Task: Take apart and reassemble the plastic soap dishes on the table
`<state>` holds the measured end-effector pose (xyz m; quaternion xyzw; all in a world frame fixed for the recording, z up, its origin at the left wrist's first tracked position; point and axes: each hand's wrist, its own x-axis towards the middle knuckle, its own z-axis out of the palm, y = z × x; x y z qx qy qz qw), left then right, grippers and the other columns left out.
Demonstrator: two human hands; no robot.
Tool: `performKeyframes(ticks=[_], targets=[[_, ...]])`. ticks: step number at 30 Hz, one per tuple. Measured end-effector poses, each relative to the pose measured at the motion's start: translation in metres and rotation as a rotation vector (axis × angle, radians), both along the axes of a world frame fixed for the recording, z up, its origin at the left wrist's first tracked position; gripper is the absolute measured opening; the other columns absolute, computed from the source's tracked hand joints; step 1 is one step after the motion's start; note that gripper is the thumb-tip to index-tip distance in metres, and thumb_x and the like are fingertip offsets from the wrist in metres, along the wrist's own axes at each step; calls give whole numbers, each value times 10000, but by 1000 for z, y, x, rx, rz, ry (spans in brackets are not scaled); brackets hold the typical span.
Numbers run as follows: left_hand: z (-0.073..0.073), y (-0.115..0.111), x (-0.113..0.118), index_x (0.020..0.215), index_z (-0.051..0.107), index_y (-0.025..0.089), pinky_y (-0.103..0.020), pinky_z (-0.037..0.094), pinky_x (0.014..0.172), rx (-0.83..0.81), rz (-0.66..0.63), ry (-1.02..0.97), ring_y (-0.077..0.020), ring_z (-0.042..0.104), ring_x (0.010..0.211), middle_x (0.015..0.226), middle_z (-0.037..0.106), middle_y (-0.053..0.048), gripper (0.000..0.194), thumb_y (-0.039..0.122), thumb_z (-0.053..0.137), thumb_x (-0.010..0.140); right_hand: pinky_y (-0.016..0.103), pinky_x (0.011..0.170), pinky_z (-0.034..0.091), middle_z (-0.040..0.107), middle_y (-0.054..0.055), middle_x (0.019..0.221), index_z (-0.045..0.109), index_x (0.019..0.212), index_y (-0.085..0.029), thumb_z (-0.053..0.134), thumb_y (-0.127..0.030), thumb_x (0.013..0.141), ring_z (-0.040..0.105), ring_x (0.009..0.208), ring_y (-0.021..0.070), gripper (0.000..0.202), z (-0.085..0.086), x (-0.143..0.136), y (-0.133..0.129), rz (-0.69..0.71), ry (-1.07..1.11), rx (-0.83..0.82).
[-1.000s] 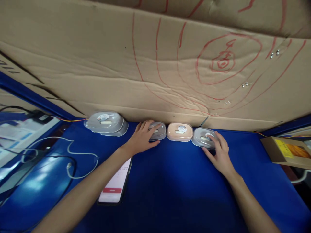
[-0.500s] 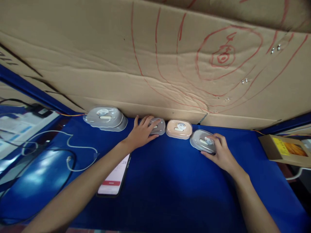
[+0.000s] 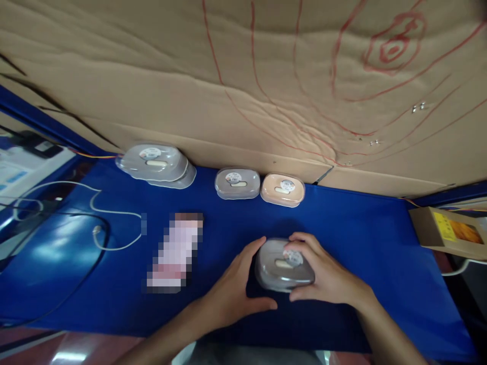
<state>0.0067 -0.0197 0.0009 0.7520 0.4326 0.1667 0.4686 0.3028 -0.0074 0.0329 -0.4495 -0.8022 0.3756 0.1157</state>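
A grey lidded plastic box [image 3: 279, 276] with a round sticker is in front of me, over the blue table. My right hand [image 3: 323, 271] grips its right side, with the fingers on top and the thumb at the near edge. My left hand [image 3: 243, 284] is at the box's left side with thumb and fingers spread apart; the fingertips are at the far left corner, and whether they touch it I cannot tell. Farther back, another grey box [image 3: 247, 188] stands beside a peach-coloured box [image 3: 292, 195] against the cardboard.
Larger grey boxes [image 3: 171, 170] are stacked at the back left. A pixelated phone [image 3: 177, 253] lies left of my hands, near a white cable [image 3: 125, 213]. A cardboard wall [image 3: 152, 101] with red curves rises behind the blue table [image 3: 342, 218]. A brown carton [image 3: 429, 228] is at the right.
My right hand has brought the grey box from the right end of the row toward me. My left hand has left the other grey box and moved beside this one. The view has shifted.
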Motion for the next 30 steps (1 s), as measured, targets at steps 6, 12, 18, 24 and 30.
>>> performKeyframes(ticks=[6, 12, 18, 24, 30], targets=[[-20, -31, -17, 1647, 175, 398, -675, 432, 1205, 47, 163, 16, -398, 463, 1516, 1657, 453, -138, 1140, 288, 907, 780, 483, 1162, 495, 474, 156, 1505, 419, 1536, -293, 724, -622, 926, 511, 1429, 339, 758, -13, -6, 7, -39, 184, 85], [-14, -45, -43, 1635, 207, 424, -656, 431, 1215, -1, 56, 14, -393, 456, 1519, 1647, 452, -116, 1119, 248, 899, 773, 619, 1235, 393, 475, 134, 1555, 491, 1475, -314, 718, -404, 969, 380, 1539, 363, 562, -42, -9, 19, -221, 7, 373], [-7, -40, -33, 1574, 273, 340, -622, 433, 1221, -93, 94, -119, -406, 445, 1514, 1611, 402, -168, 1031, 236, 892, 757, 658, 1266, 322, 468, 139, 1602, 470, 1517, -293, 654, -412, 1017, 314, 1592, 357, 546, -54, -17, 27, -229, -102, 418], [-10, -36, -27, 1574, 257, 344, -657, 441, 1200, -180, 233, -245, -397, 533, 1438, 1569, 465, -165, 955, 357, 852, 828, 616, 1284, 296, 333, 133, 1720, 356, 1629, -307, 662, -574, 990, 267, 1617, 354, 757, -17, -11, 14, -18, 9, 226], [-9, -38, -21, 1575, 240, 357, -612, 447, 1217, -236, 265, -385, -367, 512, 1472, 1602, 445, -157, 909, 405, 821, 877, 479, 1230, 436, 422, 159, 1670, 437, 1590, -258, 796, -606, 874, 443, 1532, 307, 873, -5, -33, -8, 199, 145, -2]])
